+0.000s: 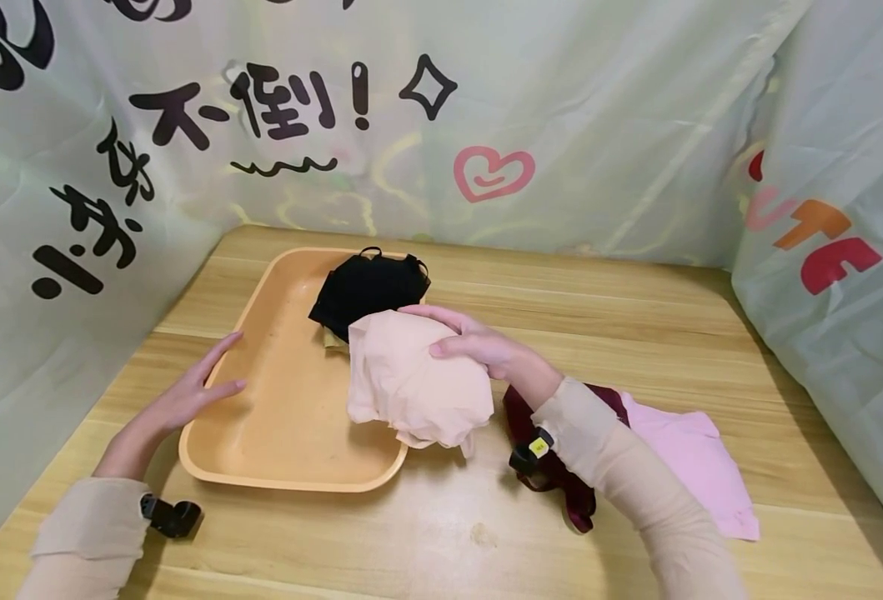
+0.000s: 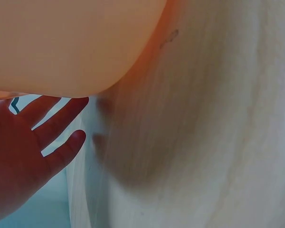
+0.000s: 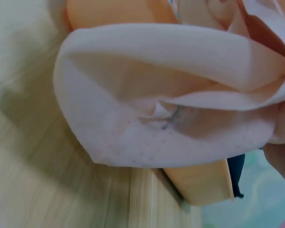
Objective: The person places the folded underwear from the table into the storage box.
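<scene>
My right hand (image 1: 479,342) holds a bunched pale pink bra (image 1: 418,375), thumb on top, over the right side of an orange plastic tray (image 1: 291,483). In the right wrist view the bra (image 3: 180,142) shows a hollow, cup-like inside with small dots. Most of the right hand is hidden there. My left hand (image 1: 186,396) is at the tray's left rim, thumb and a finger reaching over it. The left wrist view shows other fingers (image 2: 61,121) straight and spread beside the tray's outer wall. A black strappy garment (image 1: 369,287) lies in the tray's far right corner.
A burgundy strapped garment (image 1: 576,496) and a pink cloth piece (image 1: 699,462) lie on the wooden table (image 1: 471,533) at the right, partly under my right forearm. Something tan (image 1: 333,340) peeks from beneath the black garment. Printed curtains (image 1: 599,125) enclose the table's back and sides.
</scene>
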### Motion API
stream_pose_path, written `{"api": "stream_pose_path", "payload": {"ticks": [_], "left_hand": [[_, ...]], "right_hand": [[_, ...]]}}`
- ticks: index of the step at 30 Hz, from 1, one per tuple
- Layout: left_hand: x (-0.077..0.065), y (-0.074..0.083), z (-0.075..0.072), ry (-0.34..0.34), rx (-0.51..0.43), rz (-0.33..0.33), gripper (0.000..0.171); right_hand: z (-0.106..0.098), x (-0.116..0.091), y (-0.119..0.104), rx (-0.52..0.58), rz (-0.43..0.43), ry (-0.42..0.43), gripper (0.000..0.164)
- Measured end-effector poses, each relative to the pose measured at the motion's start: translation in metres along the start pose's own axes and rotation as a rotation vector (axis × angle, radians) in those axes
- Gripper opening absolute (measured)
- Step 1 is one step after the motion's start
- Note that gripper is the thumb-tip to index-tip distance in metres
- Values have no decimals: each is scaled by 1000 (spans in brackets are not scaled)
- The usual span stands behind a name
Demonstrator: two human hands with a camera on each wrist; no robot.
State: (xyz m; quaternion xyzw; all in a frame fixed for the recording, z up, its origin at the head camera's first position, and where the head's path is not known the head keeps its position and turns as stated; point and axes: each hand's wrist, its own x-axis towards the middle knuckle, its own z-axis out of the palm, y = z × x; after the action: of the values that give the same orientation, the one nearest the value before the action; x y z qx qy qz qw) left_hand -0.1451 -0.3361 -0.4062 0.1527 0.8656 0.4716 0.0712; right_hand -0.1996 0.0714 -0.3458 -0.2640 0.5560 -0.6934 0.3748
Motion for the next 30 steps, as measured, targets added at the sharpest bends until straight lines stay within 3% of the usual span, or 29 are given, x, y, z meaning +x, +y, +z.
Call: {"api": "stream_pose_path", "payload": {"ticks": [15,30], "left_hand": [[1,-3,0,-5,-19,-7,75],[2,-1,-1,9,-18,6,74]], "right_hand": [[27,32,-7,-9,-68,81,63],[50,60,-15,88,-170,116,60]]}}
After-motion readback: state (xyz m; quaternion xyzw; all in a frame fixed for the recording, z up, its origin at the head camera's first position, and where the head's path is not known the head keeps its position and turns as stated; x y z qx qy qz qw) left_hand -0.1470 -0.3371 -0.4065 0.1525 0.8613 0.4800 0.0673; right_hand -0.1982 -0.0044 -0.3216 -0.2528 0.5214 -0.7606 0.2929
